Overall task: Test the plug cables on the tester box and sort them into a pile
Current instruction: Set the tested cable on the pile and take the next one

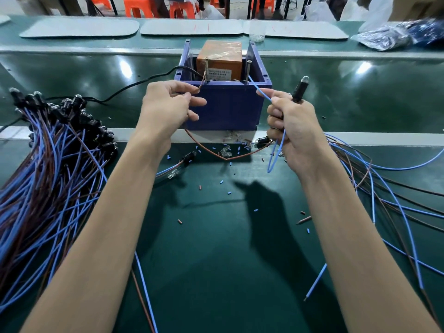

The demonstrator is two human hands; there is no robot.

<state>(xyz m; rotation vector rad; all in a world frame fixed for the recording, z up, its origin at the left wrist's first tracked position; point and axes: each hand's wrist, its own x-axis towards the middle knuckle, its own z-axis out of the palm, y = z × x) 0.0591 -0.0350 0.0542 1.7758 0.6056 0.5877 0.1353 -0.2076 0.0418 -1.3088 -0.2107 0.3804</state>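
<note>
The blue tester box (228, 106) stands mid-table with an orange unit (219, 57) inside and two upright metal posts at its front rim. My left hand (165, 109) pinches the brown wire (225, 157) of one cable, its end held against the left post (206, 69). My right hand (292, 131) grips the same cable's black plug (300, 88), which sticks up from my fist, and pinches its blue wire (260, 91) so the tip reaches the right post (248, 70). A big pile of cables (48, 169) lies at the left.
Loose blue and brown cables (384, 188) spread at the right. Cut insulation bits and a few stray plugs (189, 156) litter the green mat near the box. A black power cord (134, 84) runs left from the box. Plastic bags (394, 36) sit far right.
</note>
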